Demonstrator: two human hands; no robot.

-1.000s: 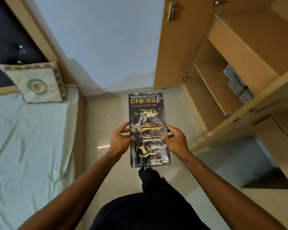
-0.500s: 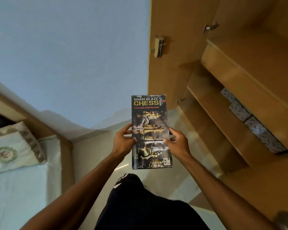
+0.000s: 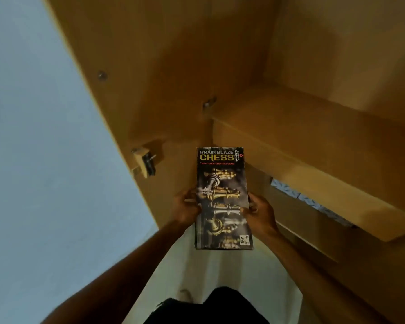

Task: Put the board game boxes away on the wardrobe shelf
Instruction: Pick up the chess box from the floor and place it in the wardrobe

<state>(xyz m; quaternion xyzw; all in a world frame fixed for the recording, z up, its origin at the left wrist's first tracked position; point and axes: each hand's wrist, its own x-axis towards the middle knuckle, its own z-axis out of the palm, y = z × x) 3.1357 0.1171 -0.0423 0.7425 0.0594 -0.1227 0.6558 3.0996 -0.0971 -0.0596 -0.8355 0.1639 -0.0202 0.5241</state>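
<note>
— so, where is the chess box (image 3: 222, 197) being kept right now?

— it is held flat, lid up, in front of the open wardrobe, just short of the front edge of the upper shelf (image 3: 318, 146). it is gripped at its two long sides — the left hand (image 3: 187, 209) on one edge, the right hand (image 3: 258, 212) on the other. the fingers are curled and pressed against the sides, thumbs laid on the printed lid; nothing is slack.

— and what is asked of the next move?

— probably a lift and a push. the box should be raised clear of the shelf lip and kept level, so that the far short end is slid in first. the open door (image 3: 136, 94) stands close on the left, with a hinge (image 3: 144, 163) jutting out, so the left corner is best steered away from it.

— is anything already stored?

— patterned boxes (image 3: 311, 202) can be seen on the shelf below. whether the upper shelf is bare further back cannot be told.
</note>
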